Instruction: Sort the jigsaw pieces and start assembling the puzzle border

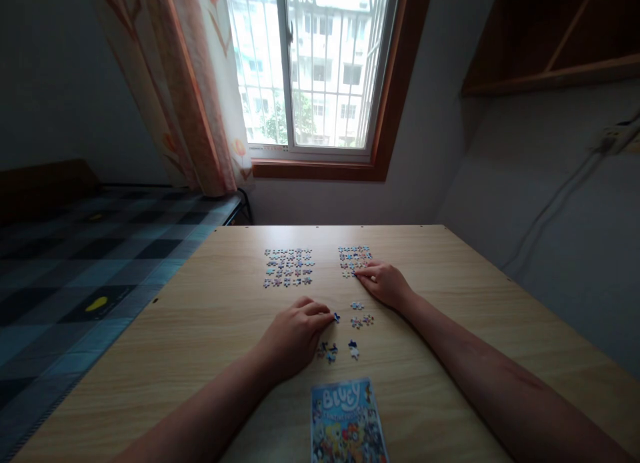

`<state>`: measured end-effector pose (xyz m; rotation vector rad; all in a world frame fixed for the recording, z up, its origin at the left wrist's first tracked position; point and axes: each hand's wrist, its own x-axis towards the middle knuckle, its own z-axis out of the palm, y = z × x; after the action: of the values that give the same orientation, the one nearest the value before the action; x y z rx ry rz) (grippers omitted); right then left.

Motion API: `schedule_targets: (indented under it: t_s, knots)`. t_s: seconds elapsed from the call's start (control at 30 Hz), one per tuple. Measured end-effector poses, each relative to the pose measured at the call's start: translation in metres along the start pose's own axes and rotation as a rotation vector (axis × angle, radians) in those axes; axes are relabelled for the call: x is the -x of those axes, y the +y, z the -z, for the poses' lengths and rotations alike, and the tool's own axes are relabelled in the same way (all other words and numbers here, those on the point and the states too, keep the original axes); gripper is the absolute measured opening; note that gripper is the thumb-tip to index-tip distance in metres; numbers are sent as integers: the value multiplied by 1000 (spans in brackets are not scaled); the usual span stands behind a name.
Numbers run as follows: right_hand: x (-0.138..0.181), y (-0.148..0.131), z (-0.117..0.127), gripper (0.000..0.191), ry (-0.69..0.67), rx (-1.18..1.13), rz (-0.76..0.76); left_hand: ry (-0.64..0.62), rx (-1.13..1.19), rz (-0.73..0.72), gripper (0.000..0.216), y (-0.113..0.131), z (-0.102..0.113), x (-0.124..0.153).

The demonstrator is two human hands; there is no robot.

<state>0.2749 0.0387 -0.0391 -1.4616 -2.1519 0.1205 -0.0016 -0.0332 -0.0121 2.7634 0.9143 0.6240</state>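
Note:
My left hand point(299, 333) is low over the middle of the table, its fingertips closed on a small dark blue puzzle piece point(337, 317). Farther forward, my right hand point(384, 281) pinches another puzzle piece point(355, 273) at the near edge of the right-hand group of pieces point(355, 253). A larger group of loose pieces point(289, 266), set out in rows, lies to the left of it. Between my arms are a few small clusters point(361, 321), a joined blue and white pair point(353, 349), and a cluster point(329, 351) partly hidden by my left hand.
A picture card lettered "Bluey" point(347, 419) lies at the near side of the wooden table point(200, 323). A bed with a checked cover point(115, 249) stands at the left. Behind the table are a window point(325, 83) and a curtain point(185, 83); a shelf point(555, 75) hangs at right.

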Motion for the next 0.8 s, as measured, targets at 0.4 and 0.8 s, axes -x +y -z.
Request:
schedule_targets:
  t_s: [0.4,0.8]
  knots:
    - [2,-3,2,24,29,12,-25,54,20,17,30,-1,-1,1]
    - [5,-15,10,21,56,-171,105,125,8,31,27,-5,-5,2]
